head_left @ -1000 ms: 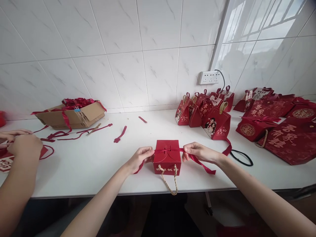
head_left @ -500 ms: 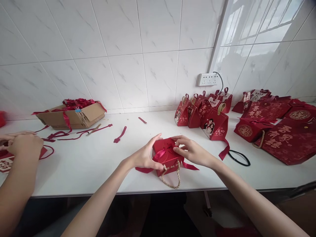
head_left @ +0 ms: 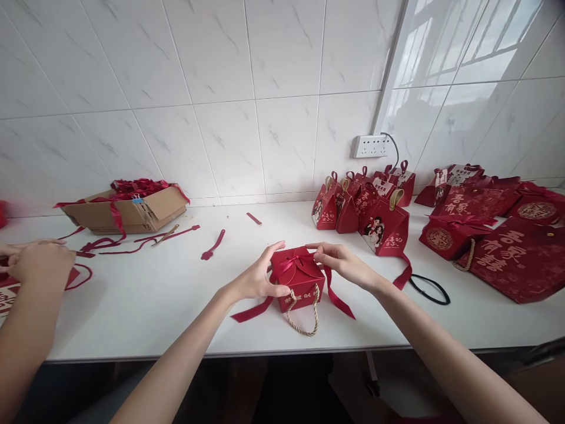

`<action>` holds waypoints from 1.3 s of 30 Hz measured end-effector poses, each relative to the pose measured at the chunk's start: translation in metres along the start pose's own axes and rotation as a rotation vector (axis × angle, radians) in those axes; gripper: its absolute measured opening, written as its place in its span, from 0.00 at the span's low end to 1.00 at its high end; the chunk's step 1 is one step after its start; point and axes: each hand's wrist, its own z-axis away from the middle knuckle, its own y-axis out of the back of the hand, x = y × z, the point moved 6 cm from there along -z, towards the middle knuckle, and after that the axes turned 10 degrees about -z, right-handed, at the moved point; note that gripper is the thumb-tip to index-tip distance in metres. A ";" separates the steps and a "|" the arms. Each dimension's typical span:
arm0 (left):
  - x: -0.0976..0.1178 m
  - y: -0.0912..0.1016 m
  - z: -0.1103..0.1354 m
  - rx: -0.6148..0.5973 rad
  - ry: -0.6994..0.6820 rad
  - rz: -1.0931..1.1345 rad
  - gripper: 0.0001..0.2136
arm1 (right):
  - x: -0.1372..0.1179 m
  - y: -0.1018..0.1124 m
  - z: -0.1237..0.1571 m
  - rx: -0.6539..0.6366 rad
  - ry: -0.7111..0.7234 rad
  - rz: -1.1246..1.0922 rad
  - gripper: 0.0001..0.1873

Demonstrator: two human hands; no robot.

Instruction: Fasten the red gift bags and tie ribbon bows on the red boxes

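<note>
A red gift box [head_left: 304,299] with gold lettering stands upright on the white table in front of me. Its folded top carries a knotted red ribbon [head_left: 339,295], whose tails trail down to the table on both sides. A twisted gold cord handle [head_left: 302,331] hangs at the front. My left hand [head_left: 258,275] grips the box's left side, its thumb on the front near the cord. At the top right corner, my right hand [head_left: 342,262] has thumb and fingers pinched on the ribbon; the fingertips are partly hidden.
On the left, another person's hands [head_left: 42,265] work at a red item. Behind them sits a cardboard box [head_left: 117,217] of red ribbon. Loose strips [head_left: 214,244] lie mid-table. Triangular gift boxes [head_left: 383,227], a black loop [head_left: 430,291] and larger red packages [head_left: 512,259] occupy the right.
The knot and folded top now show more plainly, as my right hand has shifted to the box's right corner. The ribbon tails spread wider on both sides. My left hand keeps its hold.
</note>
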 end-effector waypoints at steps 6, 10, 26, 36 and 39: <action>-0.018 0.011 0.023 0.261 0.253 0.055 0.37 | 0.009 -0.002 0.008 -0.079 -0.101 -0.120 0.20; -0.014 0.001 0.033 0.202 0.379 -0.029 0.23 | 0.014 0.000 0.008 -0.093 -0.140 -0.117 0.23; -0.004 -0.010 0.023 0.085 0.144 0.487 0.13 | 0.024 0.003 0.010 -0.205 -0.191 -0.421 0.14; -0.028 -0.009 0.013 0.031 0.123 0.603 0.10 | 0.045 0.014 -0.001 -0.154 -0.178 -0.350 0.23; -0.031 -0.006 0.010 0.044 0.131 0.606 0.10 | 0.042 0.016 -0.003 -0.185 -0.160 -0.365 0.17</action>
